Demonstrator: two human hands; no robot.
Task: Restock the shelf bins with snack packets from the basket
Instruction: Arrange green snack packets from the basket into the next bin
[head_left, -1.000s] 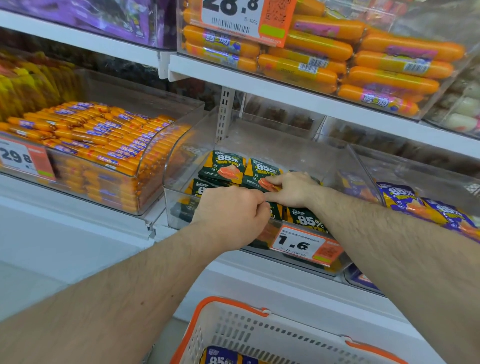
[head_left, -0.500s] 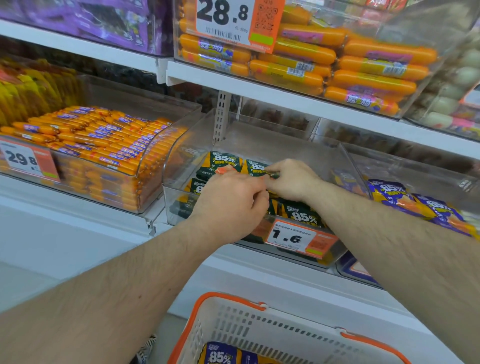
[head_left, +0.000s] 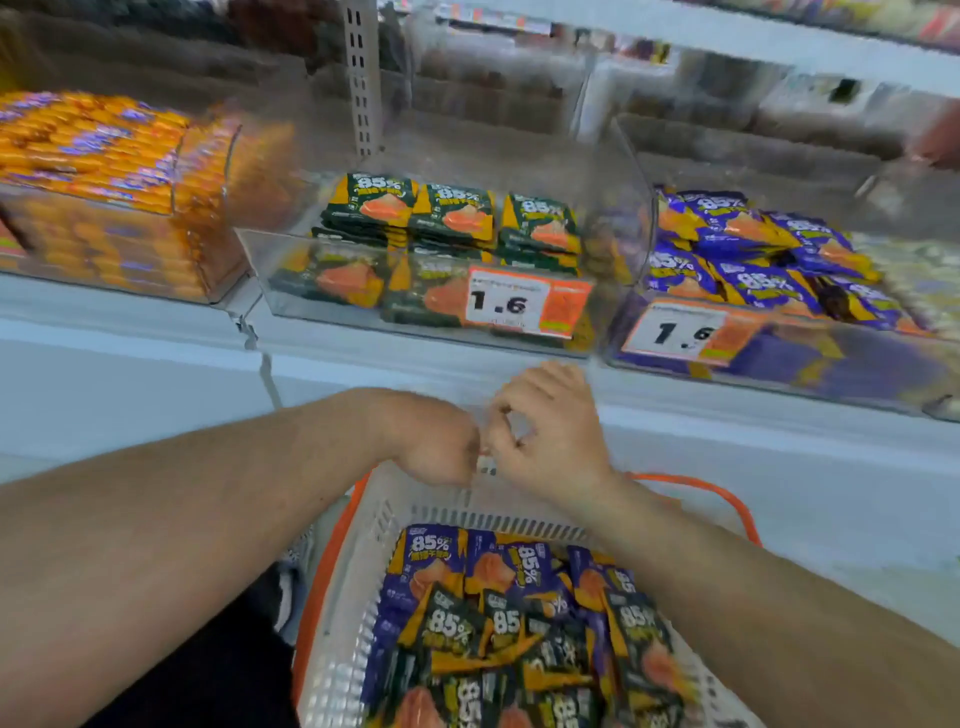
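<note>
The white basket with an orange rim (head_left: 332, 566) sits low in front of me, full of purple and dark green "85%" snack packets (head_left: 498, 608). Above it, the middle clear bin (head_left: 260, 260) holds stacked green packets (head_left: 452, 213). The bin to its right holds purple packets (head_left: 753, 254). Both my hands hover together over the basket's far edge, below the shelf front. My left hand (head_left: 436, 441) shows its back, with the fingers bent down out of sight. My right hand (head_left: 550, 431) has loosely curled fingers and holds nothing.
A clear bin of orange sausage sticks (head_left: 93, 150) stands at the left. Orange price tags reading 1.6 hang on the middle bin (head_left: 519, 301) and the right bin (head_left: 680, 332). A white shelf ledge (head_left: 156, 332) runs under the bins.
Both hands have come out of the middle bin and dropped to the basket's far edge. My view has tilted down, so the basket's packets now show.
</note>
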